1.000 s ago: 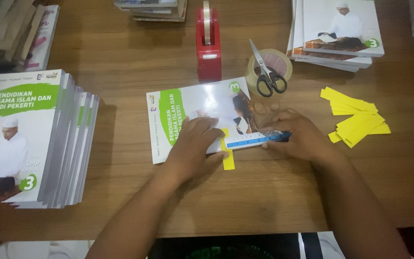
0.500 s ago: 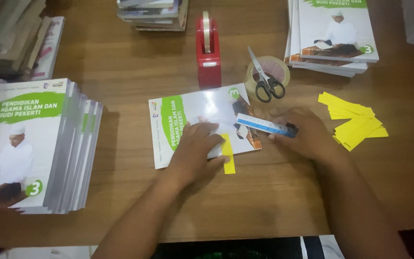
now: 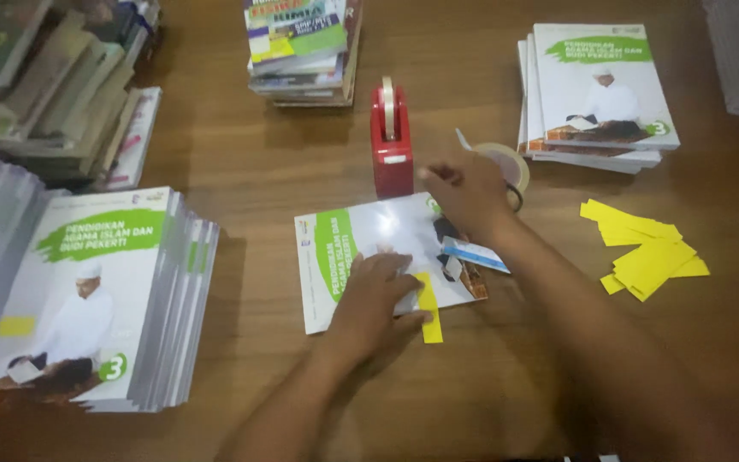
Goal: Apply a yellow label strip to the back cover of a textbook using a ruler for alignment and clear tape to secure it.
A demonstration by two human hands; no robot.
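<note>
A thin white and green book (image 3: 357, 235) lies flat on the wooden table (image 3: 241, 162). My left hand (image 3: 376, 295) rests flat on its lower part, fingers spread, pressing beside a yellow paper strip (image 3: 431, 323) that hangs over the book's lower edge. A small blue and white object (image 3: 476, 254) lies loose on the book's right side. My right hand (image 3: 468, 190) hovers above the book's upper right corner, holding nothing. Its fingers point at the red tape dispenser (image 3: 391, 145), and it partly covers a roll of tape (image 3: 517, 164).
A tall stack of the same books (image 3: 104, 282) stands at the left, a lower stack (image 3: 600, 85) at the far right. Mixed books (image 3: 301, 47) are piled behind the dispenser, more (image 3: 44, 94) at the far left. Loose yellow strips (image 3: 650, 254) lie at the right.
My right hand has let go of the blue and white object, which now lies on the book, and has moved up toward the tape dispenser. My left hand stays on the book.
</note>
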